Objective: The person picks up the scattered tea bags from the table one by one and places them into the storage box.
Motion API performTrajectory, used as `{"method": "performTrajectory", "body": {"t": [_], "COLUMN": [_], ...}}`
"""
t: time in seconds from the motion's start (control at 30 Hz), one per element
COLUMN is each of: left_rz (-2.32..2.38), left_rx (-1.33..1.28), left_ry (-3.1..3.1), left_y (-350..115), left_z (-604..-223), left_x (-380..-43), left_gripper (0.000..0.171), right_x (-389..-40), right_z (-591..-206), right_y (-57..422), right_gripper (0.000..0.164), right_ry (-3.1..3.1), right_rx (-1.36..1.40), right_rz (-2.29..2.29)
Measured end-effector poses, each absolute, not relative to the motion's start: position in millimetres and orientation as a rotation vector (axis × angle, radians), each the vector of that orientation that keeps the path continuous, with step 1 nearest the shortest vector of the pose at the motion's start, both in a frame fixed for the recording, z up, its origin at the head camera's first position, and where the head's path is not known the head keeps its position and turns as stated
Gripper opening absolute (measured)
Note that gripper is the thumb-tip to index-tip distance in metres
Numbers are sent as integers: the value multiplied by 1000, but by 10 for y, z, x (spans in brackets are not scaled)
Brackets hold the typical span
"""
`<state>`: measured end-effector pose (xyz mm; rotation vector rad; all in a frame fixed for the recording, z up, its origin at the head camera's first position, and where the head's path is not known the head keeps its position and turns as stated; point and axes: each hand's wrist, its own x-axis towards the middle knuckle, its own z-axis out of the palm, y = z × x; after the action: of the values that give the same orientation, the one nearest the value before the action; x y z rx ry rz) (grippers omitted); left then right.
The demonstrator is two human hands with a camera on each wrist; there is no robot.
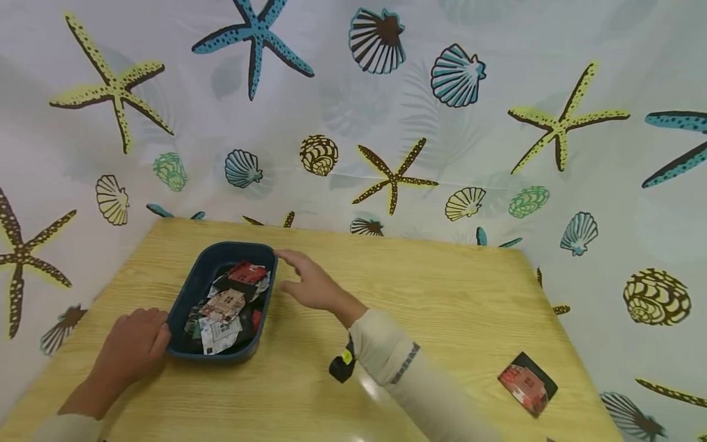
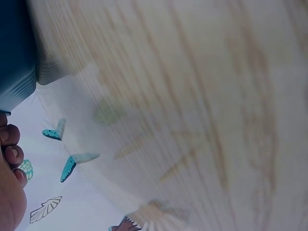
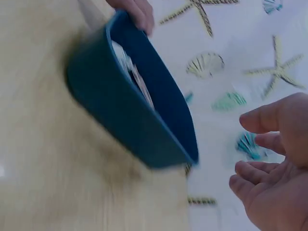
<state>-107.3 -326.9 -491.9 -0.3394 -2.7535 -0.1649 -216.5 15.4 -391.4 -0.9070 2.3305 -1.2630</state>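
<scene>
A dark blue plastic bin (image 1: 182, 294) stands on the table at the left in the head view. Inside it lies a pile of small flat printed packets (image 1: 225, 306), red, black, white and tan. My left hand (image 1: 135, 344) grips the bin's rim at its near left corner, with the thumb along the edge. By the far right corner is my right hand (image 1: 312, 283), thumb and fingers spread apart. The right wrist view shows a gap between that hand (image 3: 279, 163) and the bin (image 3: 125, 101). The left wrist view catches only the curled left fingers (image 2: 13, 153) and part of the bin.
A single red and black packet (image 1: 528, 384) lies on the wooden table (image 1: 420, 294) at the right. A black strap with a yellow spot (image 1: 343, 363) hangs at the right wrist. Behind the table is a white curtain (image 1: 353, 104) with starfish and shells.
</scene>
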Motion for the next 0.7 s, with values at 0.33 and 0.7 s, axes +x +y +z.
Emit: {"method": "performTrajectory", "body": {"t": [0.33, 0.7], "left_rz": [-160, -157], "left_rx": [-315, -374], "left_ry": [-2779, -2707], "left_y": [-3254, -3276], "left_z": [-4945, -4976], "left_x": [-1032, -1050], "left_gripper": [28, 30], "right_x": [-2106, -1357], "right_z": [-3882, -4267], "right_y": [2297, 3885], "right_gripper": [52, 73], "right_ry": [2584, 2733], "right_rx": [-573, -219], "right_rz": [-1052, -528]}}
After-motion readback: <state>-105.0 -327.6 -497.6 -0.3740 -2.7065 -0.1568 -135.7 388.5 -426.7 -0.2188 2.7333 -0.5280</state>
